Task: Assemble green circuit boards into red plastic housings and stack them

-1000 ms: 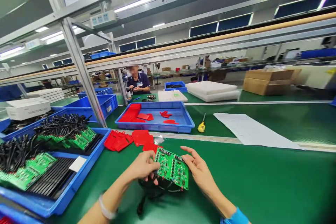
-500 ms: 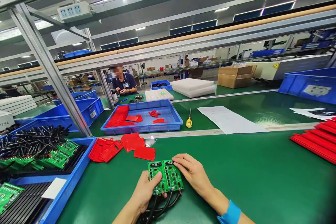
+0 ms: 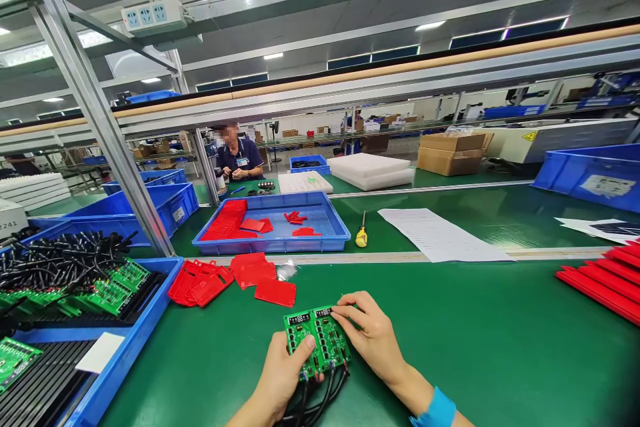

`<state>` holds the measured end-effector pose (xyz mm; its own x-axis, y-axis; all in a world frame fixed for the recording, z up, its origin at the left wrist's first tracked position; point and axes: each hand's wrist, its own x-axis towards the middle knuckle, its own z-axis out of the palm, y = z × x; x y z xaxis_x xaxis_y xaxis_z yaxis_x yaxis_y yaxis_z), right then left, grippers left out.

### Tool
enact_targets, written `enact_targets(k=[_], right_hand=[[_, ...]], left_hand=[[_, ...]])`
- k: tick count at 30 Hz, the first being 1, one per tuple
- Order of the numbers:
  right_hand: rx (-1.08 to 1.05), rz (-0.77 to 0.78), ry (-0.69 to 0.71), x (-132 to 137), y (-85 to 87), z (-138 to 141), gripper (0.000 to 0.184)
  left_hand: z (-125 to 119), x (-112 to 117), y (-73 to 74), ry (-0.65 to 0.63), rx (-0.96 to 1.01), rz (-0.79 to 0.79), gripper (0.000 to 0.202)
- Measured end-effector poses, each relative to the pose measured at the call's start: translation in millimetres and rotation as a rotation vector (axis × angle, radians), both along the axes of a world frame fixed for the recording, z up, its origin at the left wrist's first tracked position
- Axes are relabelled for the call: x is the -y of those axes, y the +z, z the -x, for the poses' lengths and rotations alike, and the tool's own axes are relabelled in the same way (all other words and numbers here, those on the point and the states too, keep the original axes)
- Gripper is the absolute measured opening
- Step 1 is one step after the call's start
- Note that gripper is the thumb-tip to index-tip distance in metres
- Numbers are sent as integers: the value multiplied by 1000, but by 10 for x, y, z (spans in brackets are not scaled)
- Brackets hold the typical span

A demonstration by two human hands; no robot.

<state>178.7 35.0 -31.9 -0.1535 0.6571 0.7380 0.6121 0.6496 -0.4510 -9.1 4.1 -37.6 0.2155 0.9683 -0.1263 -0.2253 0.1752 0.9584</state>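
Observation:
My left hand (image 3: 286, 368) grips a green circuit board (image 3: 326, 340) from its left side, thumb lying across the front. The board looks like two joined halves, each with a small black display at its top edge. Black cables (image 3: 327, 397) hang from its lower edge. My right hand (image 3: 373, 333) is at the board's upper right corner, fingertips pinched together by the right display; whether they hold the board's edge or something small there is hidden. A blue band circles my right wrist.
Red plastic plates (image 3: 275, 292) lie beyond the board, before a blue tray (image 3: 273, 247) of red parts. A yellow screwdriver (image 3: 361, 235) and paper sheet (image 3: 440, 233) are farther back. At left, a blue bin (image 3: 145, 320) holds cabled boards; red panels (image 3: 605, 283) lie right. A person (image 3: 241, 157) sits across.
The board and both hands have shifted slightly, the left hand a little to the right. My right fingertips stay at the board's upper right corner. The camera view has tilted slightly.

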Motion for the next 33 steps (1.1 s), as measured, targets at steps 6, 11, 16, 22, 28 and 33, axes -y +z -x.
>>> enact_targets(k=[6, 11, 16, 22, 28, 33], right_hand=[[-63, 118, -74, -23, -24, 4, 19], [-13, 261, 41, -52, 76, 85, 21], [95, 345, 20, -651, 159, 249, 19], [200, 371, -98, -1433, 12, 540, 13], [226, 299, -28, -1284, 156, 644, 12], [249, 286, 248, -818, 321, 687, 11]], left_hand=[[-7, 18, 37, -56, -83, -77, 51], [32, -68, 29, 50, -103, -102, 56], [154, -258, 1, 205, -43, -10, 57], [176, -346, -90, 257, 38, 71, 62], [163, -381, -118, 274, 15, 76, 65], [175, -347, -22, 236, 66, 31, 60]])
